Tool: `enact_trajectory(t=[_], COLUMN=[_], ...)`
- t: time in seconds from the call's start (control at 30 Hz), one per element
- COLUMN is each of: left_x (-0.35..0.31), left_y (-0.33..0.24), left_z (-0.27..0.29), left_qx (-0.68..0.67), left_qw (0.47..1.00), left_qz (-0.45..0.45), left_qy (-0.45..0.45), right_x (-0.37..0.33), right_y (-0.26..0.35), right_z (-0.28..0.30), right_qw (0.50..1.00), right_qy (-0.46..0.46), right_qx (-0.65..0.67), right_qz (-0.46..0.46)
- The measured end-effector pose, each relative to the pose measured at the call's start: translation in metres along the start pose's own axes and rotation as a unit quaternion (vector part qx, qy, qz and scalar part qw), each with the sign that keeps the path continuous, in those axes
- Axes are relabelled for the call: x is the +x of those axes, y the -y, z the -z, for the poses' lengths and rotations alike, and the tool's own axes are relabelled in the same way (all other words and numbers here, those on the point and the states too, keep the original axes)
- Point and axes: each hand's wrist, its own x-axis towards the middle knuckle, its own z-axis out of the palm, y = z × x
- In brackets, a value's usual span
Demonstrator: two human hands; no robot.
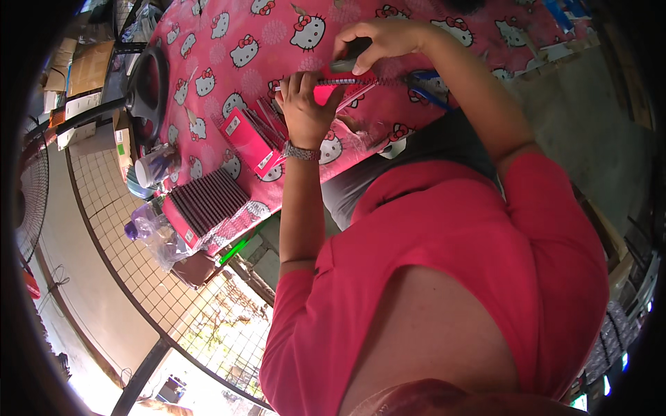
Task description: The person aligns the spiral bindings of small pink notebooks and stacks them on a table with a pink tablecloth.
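Observation:
My left hand (305, 104), with a metal-band watch on its wrist, is closed on a red spiral notebook (327, 96) above the table's near edge. The notebook's dark coil (392, 82) sticks out past its right end. Just beyond it, my right hand (392, 41) curls its thumb and fingers around a small dark thing with a greyish edge (343, 66); its kind is unclear. A blue-handled tool (430, 97) lies under my right forearm, partly hidden. Left of my left wrist, several red notebooks with dark spines (250, 142) lie overlapping.
A pink cartoon-cat cloth (270, 31) covers the table. At its left edge stand a large pile of spiral notebooks (208, 204), a clear plastic bag (161, 239), a white-lidded jar (149, 170) and a black ring-shaped fixture (147, 97). A fan (31, 187) stands at far left.

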Motion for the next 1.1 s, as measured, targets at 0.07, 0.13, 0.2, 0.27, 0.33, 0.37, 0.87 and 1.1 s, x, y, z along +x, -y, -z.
enact_trajectory(t=[0.07,0.13,0.2,0.27,0.33,0.37,0.87,1.1], left_x=[-0.001,0.0,0.0,0.001,0.004,0.004,0.002,0.001], left_y=[0.003,0.009,0.017,0.019,0.021,0.025,0.047,0.051], left_z=[0.0,0.001,0.004,0.006,0.008,0.008,0.007,0.003], left_qx=[-0.017,-0.028,-0.031,-0.023,-0.025,-0.018,-0.245,-0.275], left_qw=[1.0,0.999,0.999,0.999,0.999,0.999,0.964,0.947], left_qz=[0.003,-0.002,-0.016,0.003,0.023,0.007,0.105,0.165], left_qy=[-0.016,-0.022,-0.017,-0.031,-0.04,-0.039,-0.004,-0.009], right_x=[-0.004,0.002,0.006,0.008,0.019,0.027,0.037,0.031], right_y=[0.011,0.016,0.019,0.02,0.011,0.009,0.02,-0.024], right_z=[-0.005,-0.004,-0.005,-0.007,-0.007,-0.006,-0.009,0.007], right_qw=[0.981,0.982,0.971,0.957,0.972,0.991,0.989,0.941], right_qy=[0.033,0.071,0.063,0.057,0.071,0.053,0.039,-0.127], right_qx=[0.191,0.176,0.227,0.277,0.217,0.125,0.131,-0.304], right_qz=[0.02,0.022,0.046,0.067,0.056,0.02,0.052,-0.079])
